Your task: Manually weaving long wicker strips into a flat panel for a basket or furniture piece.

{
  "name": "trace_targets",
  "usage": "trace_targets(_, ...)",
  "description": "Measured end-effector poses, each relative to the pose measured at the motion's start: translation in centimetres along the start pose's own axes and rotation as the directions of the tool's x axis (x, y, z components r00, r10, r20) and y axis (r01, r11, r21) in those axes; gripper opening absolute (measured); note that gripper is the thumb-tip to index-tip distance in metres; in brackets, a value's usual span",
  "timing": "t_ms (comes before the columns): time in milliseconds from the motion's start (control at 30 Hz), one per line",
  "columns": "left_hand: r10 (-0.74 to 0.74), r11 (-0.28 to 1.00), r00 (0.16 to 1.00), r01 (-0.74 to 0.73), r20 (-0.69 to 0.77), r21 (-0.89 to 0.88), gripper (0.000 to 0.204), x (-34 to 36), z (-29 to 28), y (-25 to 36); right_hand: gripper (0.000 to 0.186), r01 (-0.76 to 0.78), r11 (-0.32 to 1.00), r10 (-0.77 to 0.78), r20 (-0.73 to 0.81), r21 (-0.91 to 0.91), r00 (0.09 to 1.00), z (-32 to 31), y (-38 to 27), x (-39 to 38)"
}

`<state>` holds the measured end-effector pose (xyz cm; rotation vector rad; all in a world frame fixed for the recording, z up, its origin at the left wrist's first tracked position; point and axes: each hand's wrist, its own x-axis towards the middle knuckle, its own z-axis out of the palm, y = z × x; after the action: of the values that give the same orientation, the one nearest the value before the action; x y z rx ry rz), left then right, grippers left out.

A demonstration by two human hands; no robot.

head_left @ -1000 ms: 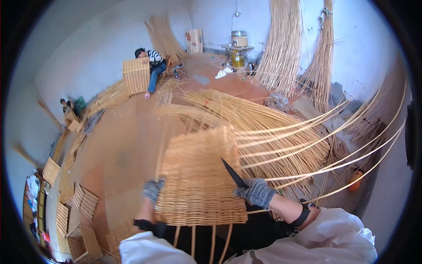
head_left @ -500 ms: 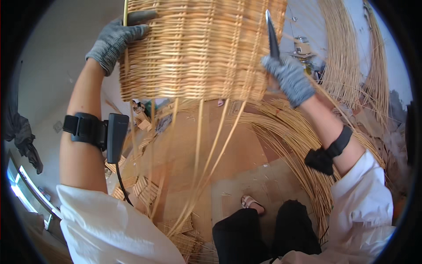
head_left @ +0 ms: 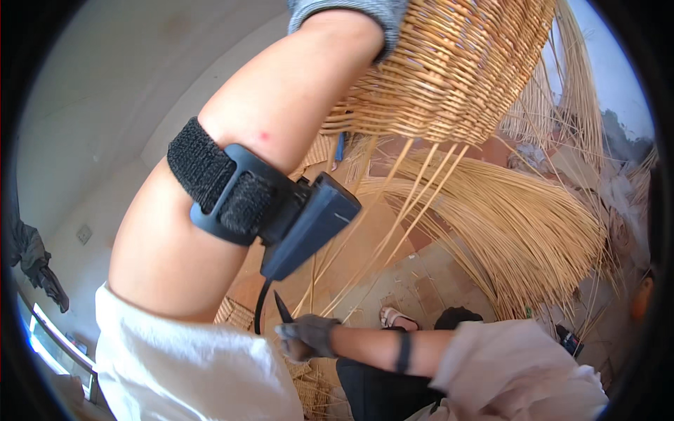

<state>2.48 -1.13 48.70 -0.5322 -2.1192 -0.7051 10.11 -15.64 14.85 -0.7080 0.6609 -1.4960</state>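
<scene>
A woven wicker panel (head_left: 449, 77) hangs tilted at the upper right, with long bare stakes (head_left: 421, 189) running down from its lower edge. My left hand (head_left: 347, 14) wears a grey knit glove and is at the top beside the panel. Only its cuff and back show; the fingers lie beyond the picture's edge. Low in the middle, beneath my left forearm, my gloved right hand (head_left: 307, 338) is closed round a knife (head_left: 282, 307). Its dark blade points up and slightly left, close to the lower ends of the stakes.
A large fanned bundle of wicker rods (head_left: 519, 224) covers the floor at the right. More rods (head_left: 579, 91) hang along the wall at the upper right. Woven pieces (head_left: 235, 313) lie at lower left. A black strapped device (head_left: 309, 224) with a cable sits on my left forearm.
The panel has shifted right and tilted, and my left arm has swung up and right across the view. My right hand has come down and left with the knife, away from the panel.
</scene>
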Motion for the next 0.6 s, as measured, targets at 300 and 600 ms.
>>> trace_targets(300, -0.082, 0.995, 0.989, 0.089, -0.122, 0.048, 0.038, 2.8, -17.7, -4.8, 0.012, 0.504, 0.768, -0.099, -0.703, 0.396, 0.704, -8.3, 2.7, 7.0)
trace_targets(600, -0.361, 0.928, 0.835, 0.276, -0.416, -0.25, 0.051, -5.4, -41.6, -15.0, 0.014, 0.625, 0.78, -0.499, -0.637, -0.035, 0.588, -7.6, 0.5, 0.9)
